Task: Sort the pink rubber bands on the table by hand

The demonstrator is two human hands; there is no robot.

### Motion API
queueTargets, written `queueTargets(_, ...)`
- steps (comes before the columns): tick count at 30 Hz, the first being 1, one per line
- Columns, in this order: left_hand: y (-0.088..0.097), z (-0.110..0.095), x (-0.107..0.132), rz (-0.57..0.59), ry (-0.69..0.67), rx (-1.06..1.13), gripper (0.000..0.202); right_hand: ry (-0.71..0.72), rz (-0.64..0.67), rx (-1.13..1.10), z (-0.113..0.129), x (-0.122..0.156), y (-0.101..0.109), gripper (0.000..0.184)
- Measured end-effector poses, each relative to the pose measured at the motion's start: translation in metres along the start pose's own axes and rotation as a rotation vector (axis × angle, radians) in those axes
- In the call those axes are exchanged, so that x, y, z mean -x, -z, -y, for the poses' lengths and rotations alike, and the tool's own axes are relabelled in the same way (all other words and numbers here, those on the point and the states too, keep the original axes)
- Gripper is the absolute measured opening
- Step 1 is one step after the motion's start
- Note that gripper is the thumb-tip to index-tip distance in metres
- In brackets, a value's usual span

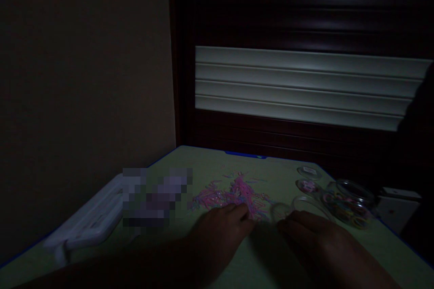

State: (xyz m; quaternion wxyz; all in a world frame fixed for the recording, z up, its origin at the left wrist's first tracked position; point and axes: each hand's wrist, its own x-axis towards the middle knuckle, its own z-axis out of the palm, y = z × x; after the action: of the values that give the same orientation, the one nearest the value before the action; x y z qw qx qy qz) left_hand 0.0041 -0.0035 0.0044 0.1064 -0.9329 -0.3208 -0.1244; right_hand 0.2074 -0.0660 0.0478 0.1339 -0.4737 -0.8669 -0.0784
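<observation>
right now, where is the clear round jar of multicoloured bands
In the head view, the jar sits near the right edge of the pale, blue-edged table, beyond the right hand and right of a small pink-centred disc.

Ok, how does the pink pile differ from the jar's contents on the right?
The pink pile lies loose on the table; the contents are inside the clear jar. The pile is mostly pink; the contents are more mixed, including yellow. Both have many small pieces.
</observation>
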Motion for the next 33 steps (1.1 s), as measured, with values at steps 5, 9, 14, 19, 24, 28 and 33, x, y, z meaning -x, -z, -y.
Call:
queueTargets(5, -0.0006, 0.0017, 0.0004, 0.015, -0.054, -0.012, 0.017, -0.016, 0.014, 0.000, 0.0018, 0.0000, 0.0028, 0.030)
queueTargets(9, -0.0017, 0.0022, 0.0005, 0.008, -0.071, -0.034, 0.017, -0.030, 0.023, 0.018, 0.0021, -0.0005, 0.0019, 0.032)
queueTargets(14, 0.0023, 0.0008, -0.0006, 0.017, -0.072, -0.052, 0.010, -0.034, 0.003, 0.025, 0.0015, -0.0007, -0.0008, 0.030)
queueTargets(19, 0.0015, -0.0003, -0.0002, 0.015, -0.069, -0.052, 0.010, -0.008, -0.013, 0.019, 0.0000, -0.0001, -0.0020, 0.025)
queueTargets(24, 0.0006, 0.0006, 0.0002, 0.017, 0.007, 0.059, 0.008, -0.010, -0.026, 0.014, -0.0016, -0.0003, -0.0060, 0.028)
queueTargets(28, 0.0056, 0.0024, 0.0012, 0.026, 0.064, 0.207, 0.008, -0.013, -0.023, 0.011, -0.0013, -0.0006, -0.0054, 0.028)
queueTargets(33, 0.0050, 0.0074, 0.0011, 0.004, 0.091, 0.338, 0.009, -0.026, 0.012, -0.001, -0.0005, -0.0007, -0.0015, 0.031)
